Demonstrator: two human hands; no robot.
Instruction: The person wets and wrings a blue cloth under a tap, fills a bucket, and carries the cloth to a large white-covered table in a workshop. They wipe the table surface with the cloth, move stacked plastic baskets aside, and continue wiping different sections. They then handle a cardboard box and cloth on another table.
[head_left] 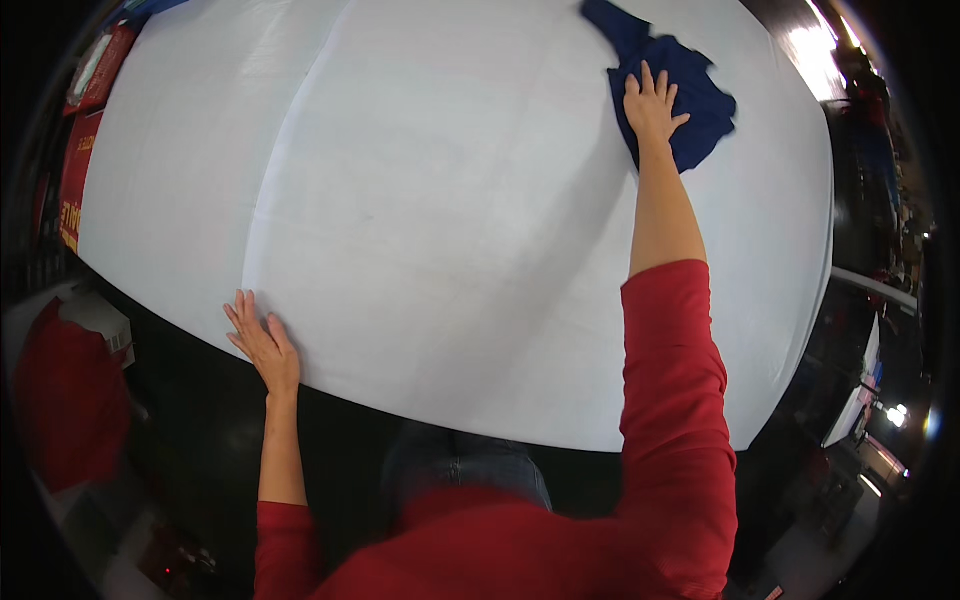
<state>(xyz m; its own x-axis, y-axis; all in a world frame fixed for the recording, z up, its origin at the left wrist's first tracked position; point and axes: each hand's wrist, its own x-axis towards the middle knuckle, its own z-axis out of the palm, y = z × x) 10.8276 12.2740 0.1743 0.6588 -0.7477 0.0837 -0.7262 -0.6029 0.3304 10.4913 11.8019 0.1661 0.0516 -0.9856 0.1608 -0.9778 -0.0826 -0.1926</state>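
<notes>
Right hand [655, 108] touches navy cloth [708, 108]; red box [80, 165] hides its contents.

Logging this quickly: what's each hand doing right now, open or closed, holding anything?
Left hand: open, empty, by the near edge of the white table.
Right hand: open, spread on the dark blue cloth.

Cloth [702, 104] was solid navy. Tabletop [420, 220] looked plain off-white from here. Sleeves [672, 370] were solid red, jeans [470, 463] dark blue. Saw a red panel [80, 165] with yellow lettering.
</notes>
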